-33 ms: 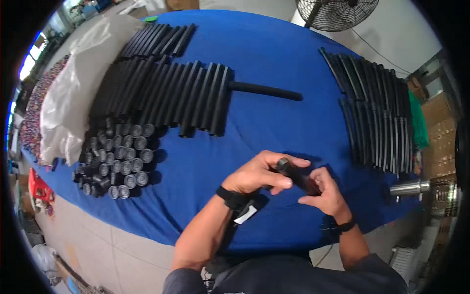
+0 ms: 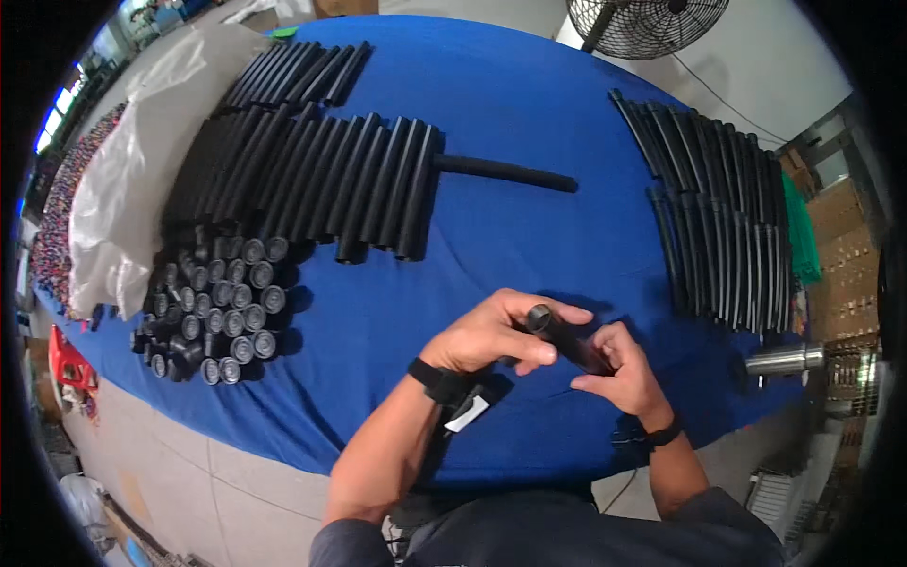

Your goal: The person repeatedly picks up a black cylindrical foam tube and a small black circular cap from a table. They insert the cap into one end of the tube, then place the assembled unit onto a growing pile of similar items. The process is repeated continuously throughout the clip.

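A short length of black tube is held at a tilt over the near part of the blue-covered table, its open round end facing up. My left hand has thumb and index finger on either side of that upper end. Around the lower end, the fingers and thumb of my right hand are closed, hiding part of it. Farther off, a single black tube lies crosswise beside a row of like tubes. Left of my hands sits a cluster of round black caps.
Thin black rods lie in two rows on the right. A shiny metal cylinder is at the right edge, near green mesh. Clear plastic sheeting covers the left side. A fan stands beyond the blue cloth.
The whole view has shifted very slightly. Both hands keep the same hold on the tube.
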`<state>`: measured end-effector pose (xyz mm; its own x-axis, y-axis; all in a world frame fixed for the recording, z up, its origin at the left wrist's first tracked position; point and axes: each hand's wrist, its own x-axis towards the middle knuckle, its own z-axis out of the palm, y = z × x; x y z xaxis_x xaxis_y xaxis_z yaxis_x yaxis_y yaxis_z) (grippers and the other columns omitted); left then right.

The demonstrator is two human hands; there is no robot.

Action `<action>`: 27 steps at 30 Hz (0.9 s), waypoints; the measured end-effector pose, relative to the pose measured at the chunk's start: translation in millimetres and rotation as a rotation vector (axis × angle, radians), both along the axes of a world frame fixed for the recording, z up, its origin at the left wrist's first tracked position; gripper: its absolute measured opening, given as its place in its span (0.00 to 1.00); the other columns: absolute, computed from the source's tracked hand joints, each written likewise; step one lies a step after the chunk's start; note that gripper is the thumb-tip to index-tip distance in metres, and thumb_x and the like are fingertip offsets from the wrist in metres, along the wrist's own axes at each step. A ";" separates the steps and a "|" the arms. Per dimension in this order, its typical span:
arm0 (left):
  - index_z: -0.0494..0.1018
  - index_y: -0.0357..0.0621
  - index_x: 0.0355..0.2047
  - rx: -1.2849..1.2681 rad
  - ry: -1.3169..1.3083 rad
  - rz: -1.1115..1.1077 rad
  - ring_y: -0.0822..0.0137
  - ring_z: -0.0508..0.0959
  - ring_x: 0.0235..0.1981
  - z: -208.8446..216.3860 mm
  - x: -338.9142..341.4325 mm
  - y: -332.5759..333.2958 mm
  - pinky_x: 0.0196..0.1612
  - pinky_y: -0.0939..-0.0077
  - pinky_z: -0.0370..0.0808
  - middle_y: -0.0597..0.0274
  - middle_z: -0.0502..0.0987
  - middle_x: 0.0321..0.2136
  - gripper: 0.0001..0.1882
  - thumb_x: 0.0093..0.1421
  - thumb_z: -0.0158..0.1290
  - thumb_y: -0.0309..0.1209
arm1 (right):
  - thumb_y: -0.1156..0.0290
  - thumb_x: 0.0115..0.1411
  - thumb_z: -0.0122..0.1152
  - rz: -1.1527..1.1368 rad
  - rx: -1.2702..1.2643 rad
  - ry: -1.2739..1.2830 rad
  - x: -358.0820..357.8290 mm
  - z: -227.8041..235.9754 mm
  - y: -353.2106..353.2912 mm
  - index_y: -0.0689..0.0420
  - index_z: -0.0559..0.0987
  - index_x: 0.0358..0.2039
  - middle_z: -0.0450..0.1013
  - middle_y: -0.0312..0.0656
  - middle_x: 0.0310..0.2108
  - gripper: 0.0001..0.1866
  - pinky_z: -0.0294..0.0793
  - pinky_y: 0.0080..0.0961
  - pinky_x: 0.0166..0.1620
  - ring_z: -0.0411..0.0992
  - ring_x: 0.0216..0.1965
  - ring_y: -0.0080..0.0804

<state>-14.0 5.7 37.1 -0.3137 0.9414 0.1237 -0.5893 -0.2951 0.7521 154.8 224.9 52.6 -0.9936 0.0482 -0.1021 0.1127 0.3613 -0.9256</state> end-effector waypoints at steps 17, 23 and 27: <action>0.80 0.36 0.51 0.044 -0.088 -0.038 0.78 0.73 0.18 -3.1 -0.9 -6.9 0.22 0.84 0.63 0.69 0.77 0.21 0.27 0.49 0.72 0.30 | 0.69 0.60 0.70 0.260 -0.041 -0.233 3.7 20.8 10.2 0.62 0.77 0.48 0.74 0.34 0.33 0.19 0.69 0.23 0.37 0.69 0.31 0.21; 0.79 0.36 0.50 0.115 -0.150 0.111 0.77 0.72 0.18 -14.8 -3.0 -2.7 0.23 0.81 0.67 0.67 0.76 0.22 0.19 0.59 0.64 0.30 | 0.75 0.61 0.66 0.250 0.100 -0.284 3.6 24.1 -4.9 0.62 0.77 0.48 0.78 0.36 0.37 0.15 0.75 0.22 0.40 0.75 0.34 0.22; 0.74 0.37 0.54 0.099 -0.242 0.398 0.71 0.73 0.17 -20.8 -7.8 4.0 0.22 0.77 0.72 0.63 0.74 0.18 0.21 0.64 0.58 0.35 | 0.77 0.63 0.63 -0.155 -0.236 -0.164 13.8 6.6 24.8 0.61 0.76 0.50 0.79 0.41 0.39 0.14 0.79 0.27 0.43 0.78 0.35 0.27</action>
<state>-21.8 9.7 16.3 -0.6784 0.7297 0.0853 -0.5710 -0.5968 0.5638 168.6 249.6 59.2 -0.9458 0.1533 -0.2863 0.3038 0.1062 -0.9468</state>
